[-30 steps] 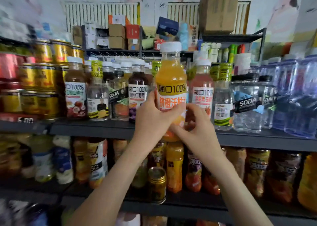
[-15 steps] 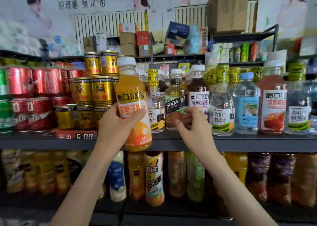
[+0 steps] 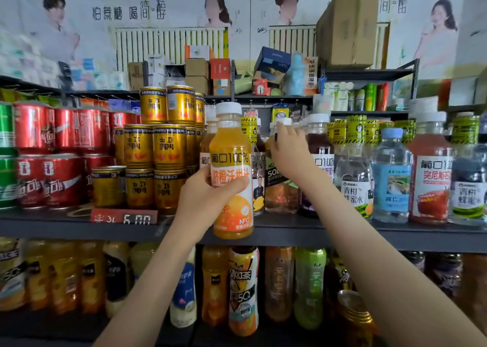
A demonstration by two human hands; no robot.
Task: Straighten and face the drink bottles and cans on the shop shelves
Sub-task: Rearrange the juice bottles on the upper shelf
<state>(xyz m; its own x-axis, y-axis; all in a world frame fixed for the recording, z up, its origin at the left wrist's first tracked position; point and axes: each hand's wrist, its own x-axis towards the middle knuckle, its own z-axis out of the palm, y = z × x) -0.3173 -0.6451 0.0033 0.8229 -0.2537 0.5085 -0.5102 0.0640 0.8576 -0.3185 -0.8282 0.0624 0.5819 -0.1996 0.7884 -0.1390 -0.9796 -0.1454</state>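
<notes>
Orange juice bottle [image 3: 232,172] hung before the shelf's [image 3: 342,237] front edge, gripped by the left hand [image 3: 203,201].
Right hand [image 3: 288,154] reached among crowded bottles [image 3: 319,146], grasp unclear; a nudge could topple them.

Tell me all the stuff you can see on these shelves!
orange juice bottle: one, orange, before the middle shelf
gold cans: many, gold, stacked left of it
red cans: many, red, far left
water bottle: one, clear, blue label, right
red juice bottle: one, red, beside the water bottle
lower bottles: many, mixed colours, under the middle shelf
cardboard box: one, brown, top right
left hand: grips the orange juice bottle
right hand: among bottle necks, grip unclear
</notes>
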